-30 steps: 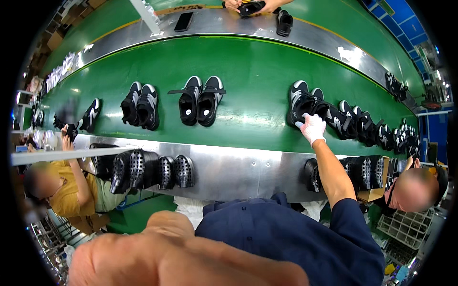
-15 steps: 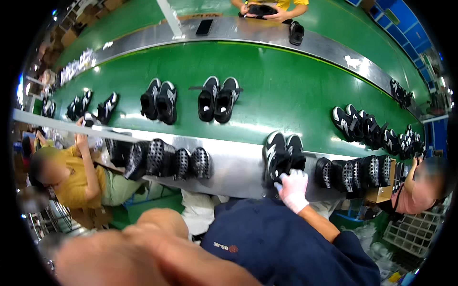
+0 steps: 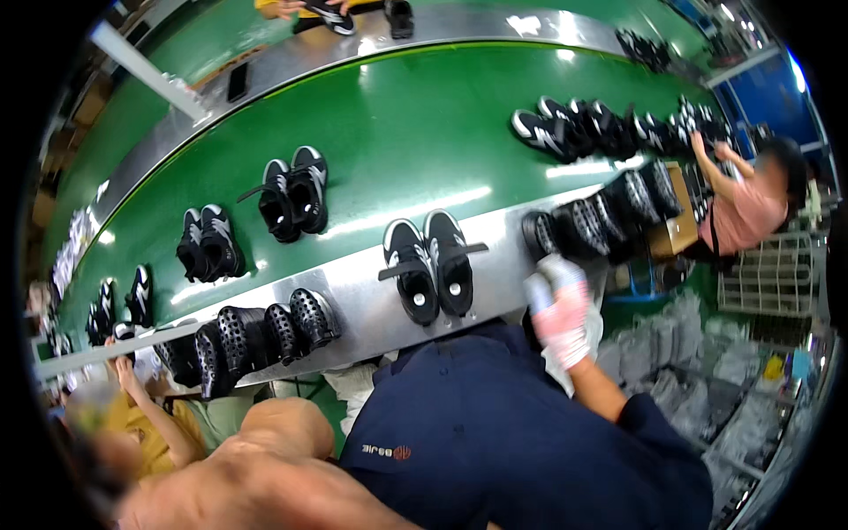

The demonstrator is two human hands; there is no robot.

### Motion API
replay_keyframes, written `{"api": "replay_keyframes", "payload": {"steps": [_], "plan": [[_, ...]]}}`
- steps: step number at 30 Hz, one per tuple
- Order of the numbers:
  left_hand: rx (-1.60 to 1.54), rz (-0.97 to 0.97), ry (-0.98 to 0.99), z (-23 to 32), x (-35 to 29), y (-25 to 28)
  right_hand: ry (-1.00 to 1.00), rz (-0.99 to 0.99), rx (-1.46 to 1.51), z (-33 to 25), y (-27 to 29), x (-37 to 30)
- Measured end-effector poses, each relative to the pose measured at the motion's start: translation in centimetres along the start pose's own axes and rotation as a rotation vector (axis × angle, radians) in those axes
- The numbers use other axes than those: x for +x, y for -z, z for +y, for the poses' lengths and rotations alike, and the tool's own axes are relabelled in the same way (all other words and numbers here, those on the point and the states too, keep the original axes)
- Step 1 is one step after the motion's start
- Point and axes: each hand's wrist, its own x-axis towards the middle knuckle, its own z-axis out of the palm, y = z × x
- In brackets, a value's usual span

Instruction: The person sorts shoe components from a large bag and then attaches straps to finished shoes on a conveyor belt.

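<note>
A pair of black, white and grey sneakers [image 3: 424,274] stands on the metal edge in front of me, toes pointing away, with straps sticking out to the sides. My right hand [image 3: 562,314], in a white and pinkish glove, is to the right of the pair. Its fingers are stretched apart and reach toward the closest of several black, hole-dotted, shoe-like pieces [image 3: 541,235]. Whether they touch it I cannot tell. Very close at lower left is my bare left arm [image 3: 256,468], bent and blurred. The fingers of that hand cannot be made out.
More sneakers stand on the green surface [image 3: 424,132], including two pairs [image 3: 294,194] [image 3: 210,243] to the left and a row [image 3: 565,128] at far right. Black dotted pieces [image 3: 265,334] line the left edge. Co-workers sit at both sides; a cardboard box [image 3: 676,216] is at right.
The view has turned and shifted. My right hand has left the heels of the front pair and moved right to the dotted black pieces. The straps on that pair now show sticking out.
</note>
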Motion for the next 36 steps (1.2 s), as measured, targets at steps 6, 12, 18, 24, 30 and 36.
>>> {"api": "replay_keyframes", "payload": {"steps": [6, 12, 18, 24, 30, 36], "plan": [[0.029, 0.125, 0.092, -0.7, 1.9, 0.6, -0.26, 0.135, -0.48, 11.0, 4.2, 1.2], [0.379, 0.737, 0.443, -9.4, -0.8, 3.9, -0.177, 0.068, -0.47, 13.8, 4.1, 0.9], [0.85, 0.372, 0.987, -18.7, -6.4, 4.6, -0.01, 0.164, -0.203, 5.6, 8.9, 3.3], [0.144, 0.538, 0.905, -24.7, -8.5, 5.6, -0.761, -0.438, 1.267, -1.5, 7.8, 1.9], [0.163, 1.069, 0.888, -26.4, -12.0, 2.7, -1.203, -0.8, 1.745, -2.2, 4.4, -1.6], [-0.416, 1.305, 0.853, -25.8, -12.6, 2.6, -1.316, -0.932, 2.113, -2.7, 2.3, -3.7]]}}
